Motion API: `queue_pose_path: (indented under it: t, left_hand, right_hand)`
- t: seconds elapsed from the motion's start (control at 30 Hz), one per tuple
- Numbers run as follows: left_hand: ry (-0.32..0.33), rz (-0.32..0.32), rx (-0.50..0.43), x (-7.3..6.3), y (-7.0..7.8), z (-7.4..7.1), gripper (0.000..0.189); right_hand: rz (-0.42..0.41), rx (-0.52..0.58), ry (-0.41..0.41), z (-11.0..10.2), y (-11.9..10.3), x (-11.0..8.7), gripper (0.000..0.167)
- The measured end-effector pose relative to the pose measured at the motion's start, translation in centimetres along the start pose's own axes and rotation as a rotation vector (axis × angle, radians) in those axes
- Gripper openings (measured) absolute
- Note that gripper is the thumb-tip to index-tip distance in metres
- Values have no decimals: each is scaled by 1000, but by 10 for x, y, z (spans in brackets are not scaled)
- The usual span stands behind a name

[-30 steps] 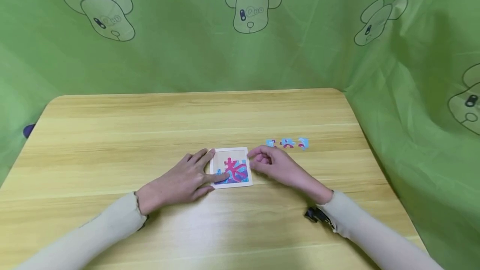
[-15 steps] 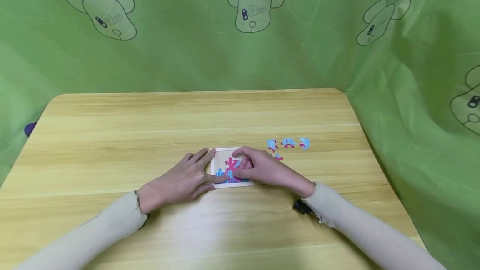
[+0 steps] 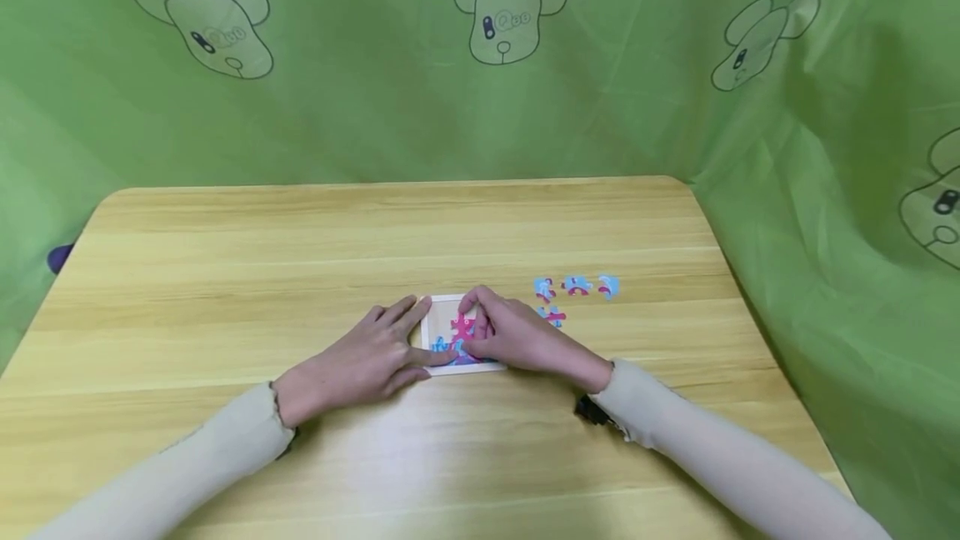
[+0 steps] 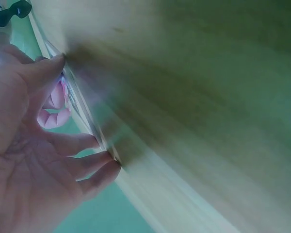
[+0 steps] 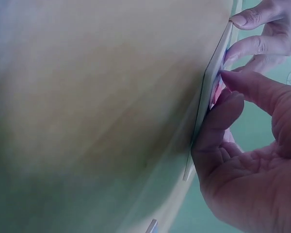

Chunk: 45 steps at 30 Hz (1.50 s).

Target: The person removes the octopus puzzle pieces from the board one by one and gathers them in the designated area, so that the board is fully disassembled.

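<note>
In the head view a small jigsaw puzzle in a white-edged square tray [image 3: 442, 307] lies on the table. Its lower part holds blue and purple pieces and a pink octopus piece [image 3: 459, 328]. My left hand [image 3: 363, 361] rests on the tray's left side with fingers spread, one finger reaching over the bottom pieces. My right hand [image 3: 513, 336] covers the tray's right side, its curled index finger and thumb on the octopus piece in a pinch. In the right wrist view the thumb [image 5: 252, 85] and index tip are close together at the pink surface. Pieces beneath the hand are hidden.
Several loose blue and pink puzzle pieces [image 3: 576, 285] lie right of the tray, one of them a blue and pink piece [image 3: 553, 317] close to the right hand. A green curtain [image 3: 360, 107] with bear outlines stands behind the wooden table [image 3: 262, 273] and along its right side.
My right hand has moved left from the tray's right edge onto the octopus piece, uncovering a loose piece beside it. My left hand stays where it was.
</note>
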<state>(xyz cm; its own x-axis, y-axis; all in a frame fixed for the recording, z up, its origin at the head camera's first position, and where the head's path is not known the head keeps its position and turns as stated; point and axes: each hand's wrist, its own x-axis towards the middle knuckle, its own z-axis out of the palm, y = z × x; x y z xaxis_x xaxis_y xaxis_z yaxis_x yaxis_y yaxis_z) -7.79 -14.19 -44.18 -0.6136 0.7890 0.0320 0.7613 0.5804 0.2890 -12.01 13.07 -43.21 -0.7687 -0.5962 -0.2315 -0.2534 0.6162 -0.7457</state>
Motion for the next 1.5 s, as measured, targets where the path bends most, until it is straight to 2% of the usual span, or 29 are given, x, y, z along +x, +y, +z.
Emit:
queue_pose_path:
  t: [0.43,0.7,1.0,1.1,1.3,1.5]
  left_hand:
    - [3,-1,-12,2,0,0,37]
    - [-10,-14,-18,0,1,1,37]
    - [-7,-16,-10,-2,2,2,38]
    - [-9,-20,-10,-1,3,3,38]
    - [-2,-19,-11,-1,3,4,39]
    - [15,-11,5,-2,3,5,38]
  right_hand:
    - [-21,-34,90,0,-5,-2,33]
    - [-8,96,86,1,-5,-4,14]
    - [-4,135,160,2,-4,-10,16]
    - [16,156,163,-2,-3,-16,16]
    - [54,273,166,-17,6,-34,20]
    - [123,317,221,-37,23,-57,21]
